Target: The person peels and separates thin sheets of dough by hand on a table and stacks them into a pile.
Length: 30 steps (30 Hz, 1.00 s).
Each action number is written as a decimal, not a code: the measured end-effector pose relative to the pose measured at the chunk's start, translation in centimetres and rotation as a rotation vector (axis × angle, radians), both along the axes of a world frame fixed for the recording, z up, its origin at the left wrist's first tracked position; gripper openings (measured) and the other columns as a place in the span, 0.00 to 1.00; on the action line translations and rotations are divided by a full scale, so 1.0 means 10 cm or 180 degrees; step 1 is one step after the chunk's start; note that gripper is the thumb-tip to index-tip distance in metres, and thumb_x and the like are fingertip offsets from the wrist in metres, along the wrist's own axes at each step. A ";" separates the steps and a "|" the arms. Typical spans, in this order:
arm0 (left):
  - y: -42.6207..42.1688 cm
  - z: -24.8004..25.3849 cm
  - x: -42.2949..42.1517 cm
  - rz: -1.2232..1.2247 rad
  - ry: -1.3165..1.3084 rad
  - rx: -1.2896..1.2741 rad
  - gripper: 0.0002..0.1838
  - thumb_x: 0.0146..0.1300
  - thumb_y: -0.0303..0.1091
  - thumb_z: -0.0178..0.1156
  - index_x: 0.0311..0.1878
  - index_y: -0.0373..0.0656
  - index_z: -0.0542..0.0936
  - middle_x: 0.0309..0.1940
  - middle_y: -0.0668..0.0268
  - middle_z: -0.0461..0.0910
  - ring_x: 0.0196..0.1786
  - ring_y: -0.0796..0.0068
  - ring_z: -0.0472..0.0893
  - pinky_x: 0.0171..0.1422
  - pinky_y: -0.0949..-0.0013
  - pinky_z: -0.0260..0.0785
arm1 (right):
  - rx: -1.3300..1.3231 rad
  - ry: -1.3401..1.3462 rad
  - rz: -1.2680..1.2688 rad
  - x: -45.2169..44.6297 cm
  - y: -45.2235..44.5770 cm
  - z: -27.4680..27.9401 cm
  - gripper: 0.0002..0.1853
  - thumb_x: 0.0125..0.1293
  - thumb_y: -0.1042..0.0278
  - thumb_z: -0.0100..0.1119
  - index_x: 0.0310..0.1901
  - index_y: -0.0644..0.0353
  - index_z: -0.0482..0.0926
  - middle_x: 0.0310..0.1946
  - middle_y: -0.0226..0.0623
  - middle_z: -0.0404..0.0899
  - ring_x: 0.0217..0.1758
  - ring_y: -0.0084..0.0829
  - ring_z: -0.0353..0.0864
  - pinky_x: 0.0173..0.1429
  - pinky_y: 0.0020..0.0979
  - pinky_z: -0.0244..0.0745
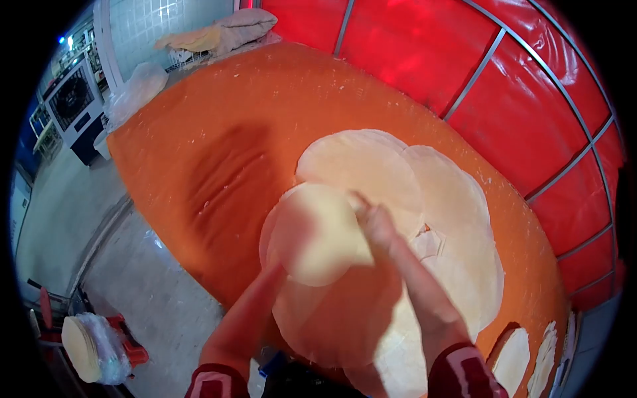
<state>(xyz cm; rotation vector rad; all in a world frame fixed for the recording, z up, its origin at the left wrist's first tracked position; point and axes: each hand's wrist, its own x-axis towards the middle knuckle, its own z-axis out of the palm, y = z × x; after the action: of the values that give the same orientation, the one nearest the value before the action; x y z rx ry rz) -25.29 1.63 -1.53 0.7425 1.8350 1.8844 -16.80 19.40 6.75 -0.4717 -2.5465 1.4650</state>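
Observation:
A pale, round, thin sheet [328,232] is held up over the orange table, its outline blurred by motion. My right hand [373,220] grips its right edge with the fingers closed. My left hand [290,232] is at the sheet's left side, smeared by motion, and its fingers cannot be made out. Beneath and around lie large overlapping thin round sheets [458,199], spread in a ring on the orange surface [166,139]. Near the ring's middle shows a small gap with folded edges.
Red panels on metal bars [424,60] line the far right side. Folded cloths [232,33] and a plastic bag [142,89] sit at the back left. More pale sheets [512,361] lie at lower right. A red stool [133,341] with a bagged stack stands lower left.

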 end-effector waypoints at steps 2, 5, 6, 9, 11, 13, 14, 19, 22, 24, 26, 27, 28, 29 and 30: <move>-0.27 0.11 0.11 0.0488 0.0513 -0.0730 0.11 0.54 0.33 0.53 0.36 0.34 0.71 0.28 0.63 0.72 0.30 0.76 0.72 0.30 0.75 0.65 | -0.0148 0.0980 0.0254 -0.33 0.95 -0.25 0.07 0.55 0.78 0.45 0.31 0.68 0.74 0.40 0.44 0.76 0.31 0.30 0.75 0.39 0.30 0.71; -0.64 0.14 0.26 0.0863 0.0567 -0.1424 0.13 0.53 0.33 0.54 0.37 0.32 0.70 0.29 0.62 0.72 0.31 0.74 0.72 0.31 0.73 0.65 | 0.3419 -0.0049 0.0521 0.02 0.46 1.03 0.15 0.50 0.80 0.41 0.39 0.65 0.74 0.20 0.45 0.75 0.23 0.40 0.75 0.29 0.38 0.68; -0.71 0.13 0.29 0.0939 0.0437 -0.1559 0.14 0.53 0.33 0.55 0.38 0.32 0.70 0.29 0.61 0.72 0.31 0.73 0.72 0.31 0.72 0.65 | 0.3387 -0.0084 0.0565 0.12 0.38 1.01 0.15 0.50 0.80 0.41 0.39 0.65 0.74 0.20 0.45 0.75 0.23 0.40 0.75 0.29 0.38 0.68; -0.83 0.03 0.30 0.1194 0.0119 -0.1672 0.14 0.50 0.31 0.59 0.38 0.33 0.71 0.27 0.64 0.73 0.30 0.78 0.72 0.28 0.74 0.64 | 0.2950 -0.0880 0.1065 0.62 -0.07 0.72 0.13 0.47 0.80 0.46 0.36 0.63 0.76 0.22 0.51 0.73 0.25 0.44 0.74 0.30 0.36 0.69; -0.88 0.12 0.39 0.1277 0.0156 -0.1630 0.14 0.50 0.30 0.59 0.38 0.33 0.71 0.27 0.63 0.73 0.29 0.77 0.73 0.28 0.73 0.65 | 0.3385 -0.1289 0.1270 0.88 -0.29 0.36 0.13 0.46 0.80 0.47 0.36 0.61 0.76 0.23 0.50 0.74 0.24 0.43 0.74 0.29 0.36 0.69; -0.93 0.45 0.55 0.1138 -0.0398 -0.1534 0.14 0.50 0.31 0.59 0.37 0.32 0.71 0.26 0.63 0.73 0.28 0.77 0.73 0.30 0.73 0.65 | 0.2909 -0.0796 0.2279 1.02 -0.33 0.13 0.11 0.44 0.79 0.49 0.32 0.61 0.75 0.22 0.48 0.74 0.23 0.44 0.74 0.28 0.36 0.68; -0.97 0.45 0.59 0.1128 -0.0404 -0.1555 0.14 0.50 0.31 0.59 0.37 0.32 0.71 0.26 0.63 0.73 0.28 0.77 0.73 0.30 0.73 0.65 | 0.2886 -0.0803 0.2278 1.01 -0.28 0.15 0.11 0.44 0.79 0.49 0.32 0.61 0.75 0.22 0.48 0.74 0.23 0.44 0.74 0.28 0.36 0.68; -1.24 0.47 0.95 0.0306 -0.2350 -0.0656 0.19 0.58 0.38 0.52 0.48 0.34 0.70 0.40 0.63 0.74 0.37 0.77 0.74 0.39 0.75 0.67 | 0.3342 -0.0806 0.1339 1.21 -0.70 0.63 0.08 0.43 0.75 0.49 0.27 0.60 0.76 0.21 0.44 0.75 0.28 0.41 0.75 0.32 0.37 0.69; -1.31 -0.02 1.41 0.0258 -0.2865 0.0160 0.25 0.58 0.50 0.48 0.48 0.37 0.69 0.36 0.59 0.75 0.35 0.69 0.76 0.37 0.69 0.69 | 0.3178 -0.0561 0.1423 1.63 -1.08 0.10 0.09 0.44 0.73 0.49 0.29 0.65 0.75 0.26 0.47 0.74 0.33 0.42 0.74 0.38 0.37 0.69; -1.31 0.24 1.67 -0.0637 -0.3315 0.1549 0.26 0.62 0.51 0.41 0.55 0.40 0.63 0.45 0.57 0.72 0.44 0.65 0.74 0.46 0.62 0.68 | 0.2727 0.0106 0.1431 1.82 -1.25 -0.31 0.18 0.44 0.71 0.52 0.40 0.67 0.73 0.39 0.49 0.74 0.42 0.38 0.75 0.42 0.35 0.70; -1.33 0.43 1.73 -0.0659 -0.3506 0.1439 0.26 0.63 0.50 0.39 0.56 0.40 0.61 0.49 0.56 0.69 0.48 0.63 0.72 0.51 0.59 0.66 | 0.2763 0.0794 0.1120 1.87 -1.39 -0.30 0.17 0.43 0.71 0.53 0.39 0.67 0.73 0.39 0.48 0.74 0.42 0.39 0.75 0.44 0.36 0.70; -1.33 0.50 1.75 -0.0705 -0.3704 0.1313 0.27 0.64 0.50 0.36 0.58 0.40 0.58 0.52 0.55 0.66 0.52 0.60 0.69 0.55 0.56 0.63 | 0.2774 0.1464 0.0773 1.90 -1.43 -0.29 0.17 0.43 0.71 0.55 0.38 0.67 0.74 0.40 0.47 0.74 0.43 0.40 0.75 0.46 0.36 0.70; -1.31 0.54 1.77 -0.0703 -0.3690 0.1310 0.27 0.64 0.50 0.36 0.58 0.40 0.58 0.52 0.55 0.66 0.52 0.60 0.69 0.55 0.56 0.63 | 0.2772 0.1478 0.0769 1.97 -1.42 -0.33 0.17 0.43 0.71 0.55 0.38 0.67 0.74 0.40 0.47 0.74 0.43 0.40 0.75 0.46 0.36 0.70; -1.29 0.57 1.80 -0.0655 -0.3340 0.1373 0.26 0.63 0.50 0.37 0.58 0.40 0.59 0.53 0.54 0.65 0.53 0.59 0.68 0.56 0.54 0.61 | 0.2767 0.1302 0.0807 2.04 -1.40 -0.40 0.20 0.45 0.69 0.56 0.42 0.68 0.72 0.43 0.49 0.73 0.46 0.41 0.73 0.49 0.37 0.69; -1.27 0.59 1.82 -0.0609 -0.2988 0.1439 0.26 0.63 0.49 0.37 0.57 0.40 0.59 0.53 0.53 0.65 0.54 0.57 0.67 0.57 0.53 0.59 | 0.2765 0.1126 0.0846 2.08 -1.39 -0.40 0.24 0.47 0.67 0.57 0.46 0.70 0.70 0.45 0.50 0.71 0.49 0.42 0.72 0.52 0.38 0.67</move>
<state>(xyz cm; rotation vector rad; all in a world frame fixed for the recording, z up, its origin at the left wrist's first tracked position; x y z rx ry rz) -7.14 -11.07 4.41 0.0759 0.7503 2.0182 4.02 5.48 2.76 0.2414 -2.6651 0.3180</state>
